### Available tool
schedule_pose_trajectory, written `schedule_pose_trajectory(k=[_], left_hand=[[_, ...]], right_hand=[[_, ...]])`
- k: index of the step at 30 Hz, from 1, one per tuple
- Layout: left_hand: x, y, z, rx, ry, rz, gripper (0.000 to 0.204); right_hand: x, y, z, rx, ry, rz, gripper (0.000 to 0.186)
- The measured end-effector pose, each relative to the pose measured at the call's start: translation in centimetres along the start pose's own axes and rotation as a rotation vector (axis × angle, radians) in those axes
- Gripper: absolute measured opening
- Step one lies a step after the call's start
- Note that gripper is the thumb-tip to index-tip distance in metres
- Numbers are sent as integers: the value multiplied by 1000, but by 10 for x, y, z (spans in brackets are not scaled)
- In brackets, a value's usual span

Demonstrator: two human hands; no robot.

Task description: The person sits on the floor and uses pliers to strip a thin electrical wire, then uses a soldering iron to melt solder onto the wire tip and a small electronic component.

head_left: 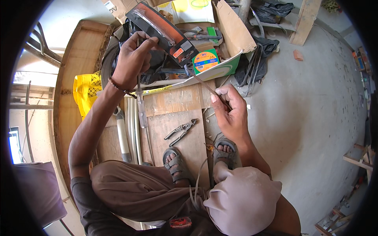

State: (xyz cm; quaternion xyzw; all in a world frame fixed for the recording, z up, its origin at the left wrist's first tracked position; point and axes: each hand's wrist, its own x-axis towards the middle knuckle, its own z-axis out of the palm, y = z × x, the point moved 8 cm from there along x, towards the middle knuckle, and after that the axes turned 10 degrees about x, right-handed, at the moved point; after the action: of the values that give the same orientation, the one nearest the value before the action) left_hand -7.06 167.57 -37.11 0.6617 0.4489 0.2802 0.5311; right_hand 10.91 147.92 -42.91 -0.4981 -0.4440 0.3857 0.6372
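Observation:
Near the box, my left hand (133, 61) is closed, with thumb and finger on the edge of a long black-and-orange blister pack (157, 29). The pack has a clear plastic front and hangs at a slant over the box. Below that hand is a tool with a clear handle (141, 108), like a screwdriver; a thin shaft runs up from it toward my fingers, and I cannot tell if they hold it. My right hand (233, 112) pinches a thin brownish strip (204, 83), whose far end reaches the box's front edge. Dark-handled pliers (180, 129) lie between my feet.
An open cardboard box (236, 35) holds tools and a green-and-orange small box (206, 61). Pale pipes (123, 135) lie left of the pliers on a wooden board (157, 118). A yellow bag (86, 92) sits at left; black plastic (267, 49) lies right of the box.

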Motion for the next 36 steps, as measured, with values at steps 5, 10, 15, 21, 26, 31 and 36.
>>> schedule_pose_trajectory(k=[5,10,15,21,26,31,36], left_hand=[[3,-3,-2,-9,0,0,13],[0,0,6,209,-68,97,15],[-26,10,49,545,-514,364,15],[-34,16,56,605,-587,350,17],[-36,14,58,654,-611,361,17],[-37,14,62,648,-618,356,16],[-42,10,61,606,-670,283,16]], right_hand=[[-1,2,0,7,-36,-13,11],[0,4,-8,134,53,45,16],[18,-11,-49,49,132,-80,12],[21,-26,-86,-35,135,-158,8],[23,-27,-88,-134,55,-161,11],[27,-9,-98,598,202,-95,23],[31,-12,-65,737,67,-75,21]])
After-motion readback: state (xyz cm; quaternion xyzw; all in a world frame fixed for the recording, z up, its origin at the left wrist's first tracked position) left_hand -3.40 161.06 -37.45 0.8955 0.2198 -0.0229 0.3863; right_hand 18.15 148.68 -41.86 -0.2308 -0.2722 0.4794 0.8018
